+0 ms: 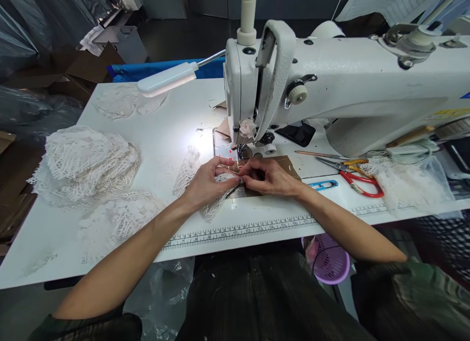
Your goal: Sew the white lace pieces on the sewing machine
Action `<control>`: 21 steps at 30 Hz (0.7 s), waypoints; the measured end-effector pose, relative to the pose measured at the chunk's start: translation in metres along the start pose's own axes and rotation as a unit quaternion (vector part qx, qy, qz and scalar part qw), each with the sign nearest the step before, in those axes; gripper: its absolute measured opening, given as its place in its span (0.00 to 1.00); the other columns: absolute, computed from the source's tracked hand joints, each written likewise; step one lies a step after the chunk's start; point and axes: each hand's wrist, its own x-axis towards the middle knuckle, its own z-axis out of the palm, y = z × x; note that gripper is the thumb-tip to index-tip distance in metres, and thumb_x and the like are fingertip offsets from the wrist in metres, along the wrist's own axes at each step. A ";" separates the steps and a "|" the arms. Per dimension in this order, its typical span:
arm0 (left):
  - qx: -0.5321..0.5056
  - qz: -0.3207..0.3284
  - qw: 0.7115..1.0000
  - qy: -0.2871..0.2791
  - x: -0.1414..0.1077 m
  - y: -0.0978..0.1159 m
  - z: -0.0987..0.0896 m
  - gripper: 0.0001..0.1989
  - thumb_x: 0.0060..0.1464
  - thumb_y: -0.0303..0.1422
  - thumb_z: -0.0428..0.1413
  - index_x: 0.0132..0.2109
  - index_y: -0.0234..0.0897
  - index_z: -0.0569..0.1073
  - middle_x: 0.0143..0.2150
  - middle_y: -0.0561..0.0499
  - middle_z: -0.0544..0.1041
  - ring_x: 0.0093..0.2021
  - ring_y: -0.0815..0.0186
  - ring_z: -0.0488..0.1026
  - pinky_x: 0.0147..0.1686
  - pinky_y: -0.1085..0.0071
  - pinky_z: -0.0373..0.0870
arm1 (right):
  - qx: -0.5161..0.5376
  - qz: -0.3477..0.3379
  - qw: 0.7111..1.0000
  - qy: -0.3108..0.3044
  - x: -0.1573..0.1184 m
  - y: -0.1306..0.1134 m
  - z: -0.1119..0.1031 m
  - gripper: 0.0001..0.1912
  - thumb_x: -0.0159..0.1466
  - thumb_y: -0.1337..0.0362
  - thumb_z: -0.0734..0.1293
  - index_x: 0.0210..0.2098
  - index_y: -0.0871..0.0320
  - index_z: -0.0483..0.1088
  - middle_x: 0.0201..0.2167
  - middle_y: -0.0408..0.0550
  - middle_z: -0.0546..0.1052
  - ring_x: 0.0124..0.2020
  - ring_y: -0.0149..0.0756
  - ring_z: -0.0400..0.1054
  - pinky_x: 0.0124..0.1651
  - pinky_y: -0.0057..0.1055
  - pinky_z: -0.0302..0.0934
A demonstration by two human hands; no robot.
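Note:
Just in front of the needle area of a white sewing machine [330, 81], both hands meet at the fingertips. My left hand [213, 182] pinches a piece of white lace [215, 207] that hangs down toward the table's front edge. Close beside it, my right hand [268, 177] has its thumb and fingers pressed together at the same lace edge. A thin, light strip lies between the two hands; its exact shape is too small to tell. Another lace piece [186, 172] lies flat left of my left hand.
Lace piles [88, 159] cover the table's left side. A lamp [169, 79] reaches over the back. Right of my right hand lie a blue thread snipper [323, 185], red-handled scissors [362, 184] and a black phone [296, 133]. A purple basket [331, 265] is below the front edge.

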 end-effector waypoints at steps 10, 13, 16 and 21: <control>0.006 0.009 1.000 -0.009 0.000 -0.001 0.001 0.24 0.51 0.39 0.64 0.52 0.34 0.70 0.40 0.44 0.82 0.38 0.59 0.79 0.37 0.61 0.74 | -0.020 0.012 0.999 0.023 0.001 -0.003 0.004 0.04 0.60 0.67 0.66 0.30 0.59 0.67 0.22 0.38 0.67 0.23 0.25 0.56 0.29 0.27 0.53; 0.008 0.007 1.000 -0.011 -0.001 0.000 0.002 0.23 0.51 0.39 0.64 0.52 0.35 0.70 0.41 0.43 0.82 0.38 0.59 0.79 0.38 0.61 0.74 | -0.029 -0.002 0.999 0.026 0.000 -0.004 0.004 0.03 0.60 0.68 0.66 0.29 0.59 0.67 0.23 0.39 0.68 0.23 0.25 0.57 0.29 0.27 0.53; 0.011 0.006 1.000 -0.008 -0.001 -0.001 0.002 0.23 0.51 0.39 0.64 0.52 0.35 0.70 0.41 0.43 0.82 0.38 0.59 0.79 0.39 0.60 0.74 | -0.015 -0.004 1.000 0.021 0.000 -0.004 0.003 0.02 0.59 0.68 0.66 0.30 0.60 0.68 0.23 0.39 0.68 0.23 0.25 0.57 0.28 0.27 0.53; 0.007 0.002 1.000 -0.013 0.001 -0.001 0.002 0.23 0.51 0.39 0.64 0.52 0.35 0.70 0.41 0.44 0.82 0.38 0.59 0.78 0.39 0.60 0.74 | -0.027 0.001 0.999 0.024 0.000 -0.004 0.004 0.02 0.58 0.69 0.66 0.29 0.60 0.68 0.23 0.39 0.68 0.23 0.25 0.57 0.28 0.27 0.53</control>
